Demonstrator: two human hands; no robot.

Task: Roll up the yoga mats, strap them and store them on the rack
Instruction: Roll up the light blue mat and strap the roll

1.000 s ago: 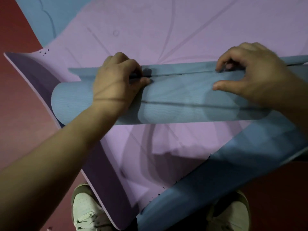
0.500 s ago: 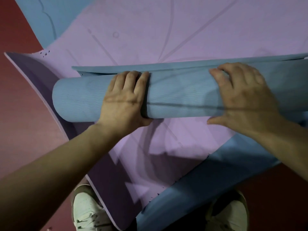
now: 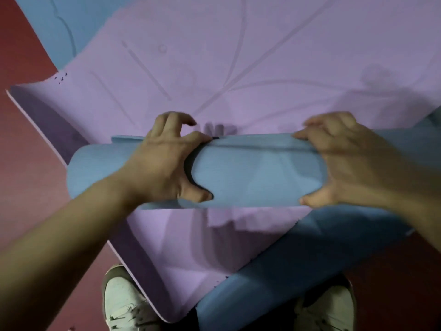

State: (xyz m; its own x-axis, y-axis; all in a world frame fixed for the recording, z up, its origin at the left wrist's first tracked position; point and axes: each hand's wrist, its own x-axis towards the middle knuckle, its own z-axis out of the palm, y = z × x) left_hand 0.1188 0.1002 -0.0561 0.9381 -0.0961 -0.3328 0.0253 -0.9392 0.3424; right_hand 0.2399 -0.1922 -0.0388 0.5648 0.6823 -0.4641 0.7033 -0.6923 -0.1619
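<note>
A blue yoga mat roll (image 3: 257, 173) lies crosswise on a flat purple yoga mat (image 3: 214, 68) spread on the floor. My left hand (image 3: 164, 161) grips the roll left of its middle, fingers curled over the far side and thumb on the near side. My right hand (image 3: 353, 161) grips it further right the same way, fingers over the loose far edge. The roll's left end (image 3: 78, 175) sticks out past my left hand. Its right end is hidden behind my right hand and arm.
Another blue mat (image 3: 298, 266) runs diagonally under the purple one toward my feet. A blue mat corner (image 3: 59, 25) shows at top left. My two pale shoes (image 3: 124, 304) stand at the bottom edge. Red floor (image 3: 23, 151) lies on the left.
My flat palms have shifted from lying on top of the roll to gripping it with curled fingers. The roll has moved a little forward over the purple mat.
</note>
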